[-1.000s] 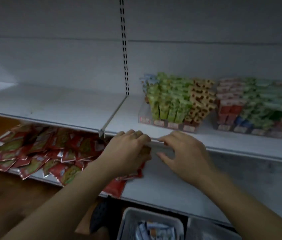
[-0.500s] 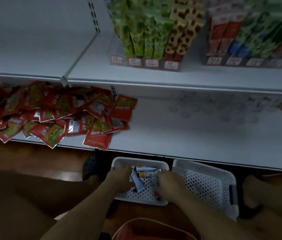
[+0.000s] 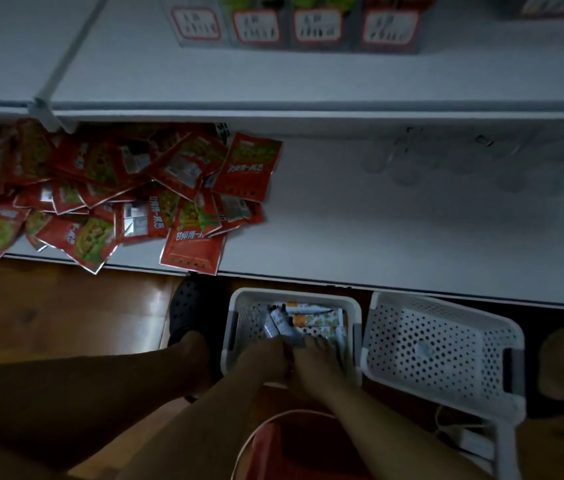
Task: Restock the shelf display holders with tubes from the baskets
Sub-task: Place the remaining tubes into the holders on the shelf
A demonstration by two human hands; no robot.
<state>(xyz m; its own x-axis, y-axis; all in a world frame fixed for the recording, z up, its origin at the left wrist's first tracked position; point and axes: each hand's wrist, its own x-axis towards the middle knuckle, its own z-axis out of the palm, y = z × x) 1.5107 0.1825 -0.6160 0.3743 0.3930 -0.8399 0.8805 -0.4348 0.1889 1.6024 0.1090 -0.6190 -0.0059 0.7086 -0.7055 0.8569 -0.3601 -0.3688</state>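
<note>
A white perforated basket (image 3: 235,327) stands on the floor under the lower shelf and holds several tubes (image 3: 311,320), some orange-and-white, some blue-and-white. Both my hands are down inside it, side by side. My left hand (image 3: 265,355) grips a couple of blue-and-white tubes (image 3: 275,323) that stick up from its fingers. My right hand (image 3: 318,356) lies over the orange tubes, its fingers lost in the dim light. The display holders (image 3: 291,27) with price labels stand on the upper shelf. A clear holder (image 3: 447,157) shows faintly on the lower shelf.
A second white perforated basket (image 3: 440,348) stands to the right with nothing visible inside. Red sachets (image 3: 100,188) are heaped on the lower shelf's left part. My black shoe (image 3: 187,306) is left of the basket, and a red bucket rim (image 3: 273,431) sits below my arms.
My hands dropped from the upper shelf edge into the left basket, and my view tilted down. In the last half second both hands sank deeper among the tubes.
</note>
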